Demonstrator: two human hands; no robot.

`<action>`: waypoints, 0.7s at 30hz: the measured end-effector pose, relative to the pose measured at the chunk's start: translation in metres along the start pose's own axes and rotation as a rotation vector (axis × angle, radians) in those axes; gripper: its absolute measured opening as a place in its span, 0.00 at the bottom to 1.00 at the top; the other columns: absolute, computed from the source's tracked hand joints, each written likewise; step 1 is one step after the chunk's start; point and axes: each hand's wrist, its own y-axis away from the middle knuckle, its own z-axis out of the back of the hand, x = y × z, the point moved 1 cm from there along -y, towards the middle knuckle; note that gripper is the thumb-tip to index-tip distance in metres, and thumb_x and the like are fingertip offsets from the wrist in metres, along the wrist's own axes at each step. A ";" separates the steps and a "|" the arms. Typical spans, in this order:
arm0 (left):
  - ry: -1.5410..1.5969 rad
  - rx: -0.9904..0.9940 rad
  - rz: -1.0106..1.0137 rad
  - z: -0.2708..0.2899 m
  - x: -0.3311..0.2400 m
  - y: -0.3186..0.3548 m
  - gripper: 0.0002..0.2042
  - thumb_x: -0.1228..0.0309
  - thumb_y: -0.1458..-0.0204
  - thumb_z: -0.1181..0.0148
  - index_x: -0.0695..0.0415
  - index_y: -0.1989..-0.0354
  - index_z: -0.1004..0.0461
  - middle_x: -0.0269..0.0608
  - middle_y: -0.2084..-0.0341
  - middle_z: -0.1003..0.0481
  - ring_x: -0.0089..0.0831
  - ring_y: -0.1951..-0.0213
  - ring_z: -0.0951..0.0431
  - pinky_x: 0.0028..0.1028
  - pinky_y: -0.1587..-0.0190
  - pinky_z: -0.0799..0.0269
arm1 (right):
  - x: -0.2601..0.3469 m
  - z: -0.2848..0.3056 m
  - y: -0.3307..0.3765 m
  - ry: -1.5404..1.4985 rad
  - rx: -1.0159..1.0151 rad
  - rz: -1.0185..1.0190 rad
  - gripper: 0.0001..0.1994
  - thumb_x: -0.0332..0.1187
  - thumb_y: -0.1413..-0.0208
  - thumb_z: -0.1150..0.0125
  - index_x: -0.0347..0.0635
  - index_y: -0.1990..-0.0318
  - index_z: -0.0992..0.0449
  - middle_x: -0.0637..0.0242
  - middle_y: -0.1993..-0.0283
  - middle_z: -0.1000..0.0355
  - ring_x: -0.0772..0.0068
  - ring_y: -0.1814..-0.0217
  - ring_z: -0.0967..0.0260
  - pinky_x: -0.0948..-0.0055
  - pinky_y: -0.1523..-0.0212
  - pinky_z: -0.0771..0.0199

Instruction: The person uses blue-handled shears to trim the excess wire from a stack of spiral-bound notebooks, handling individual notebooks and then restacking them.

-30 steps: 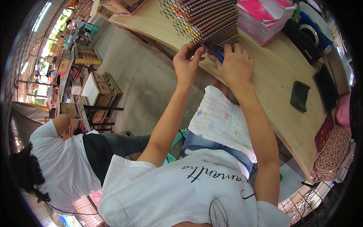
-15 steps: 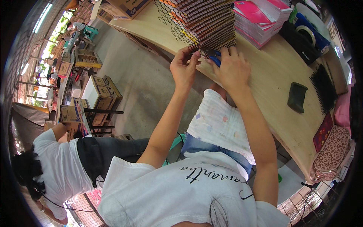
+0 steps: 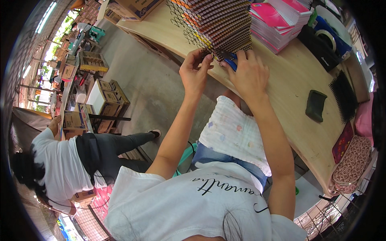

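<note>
A tall stack of spiral-bound notebooks [image 3: 219, 24] stands at the table's near edge, rows of dark coils facing me and loose coil ends sticking out on its left. At the stack's lower corner my left hand [image 3: 195, 74] is closed, thumb and fingertips pinching the end of a spiral wire; the exact spot is small and partly hidden. My right hand [image 3: 251, 72] is wrapped round blue-handled pliers [image 3: 230, 63], their jaws pointing left at the same corner, close to my left fingertips.
Beside the stack are pink notebooks [image 3: 277, 30], a black case [image 3: 319, 48] and a roll of tape [image 3: 326, 39]. Further right on the table [image 3: 281, 88] lie a dark green object [image 3: 316, 105], black coils [image 3: 343, 96] and a patterned pouch [image 3: 354, 164]. Another person [image 3: 60, 160] stands at left near cartons.
Both my hands stay at the stack's corner with almost no movement. The person at left has shifted, one leg now stretched out and an arm reaching toward the cartons.
</note>
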 end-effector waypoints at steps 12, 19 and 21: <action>-0.005 -0.010 -0.024 0.000 -0.001 -0.007 0.12 0.74 0.46 0.37 0.66 0.56 0.27 0.38 0.67 0.23 0.22 0.67 0.23 0.23 0.67 0.21 | -0.002 0.005 -0.006 -0.045 -0.011 -0.001 0.18 0.47 0.53 0.33 0.42 0.64 0.24 0.61 0.64 0.25 0.56 0.61 0.25 0.53 0.64 0.29; 0.005 0.001 -0.031 -0.004 -0.005 -0.009 0.11 0.74 0.46 0.37 0.65 0.56 0.27 0.38 0.67 0.23 0.23 0.68 0.22 0.23 0.67 0.22 | -0.001 -0.002 -0.017 -0.142 0.196 -0.065 0.18 0.47 0.52 0.34 0.41 0.63 0.25 0.58 0.65 0.27 0.51 0.62 0.27 0.56 0.63 0.27; -0.010 -0.006 -0.016 -0.004 -0.005 -0.009 0.11 0.74 0.46 0.37 0.66 0.57 0.27 0.38 0.67 0.23 0.23 0.68 0.22 0.23 0.67 0.22 | -0.003 -0.003 -0.018 -0.144 0.248 -0.090 0.18 0.47 0.52 0.34 0.41 0.63 0.25 0.58 0.65 0.27 0.51 0.62 0.27 0.56 0.63 0.27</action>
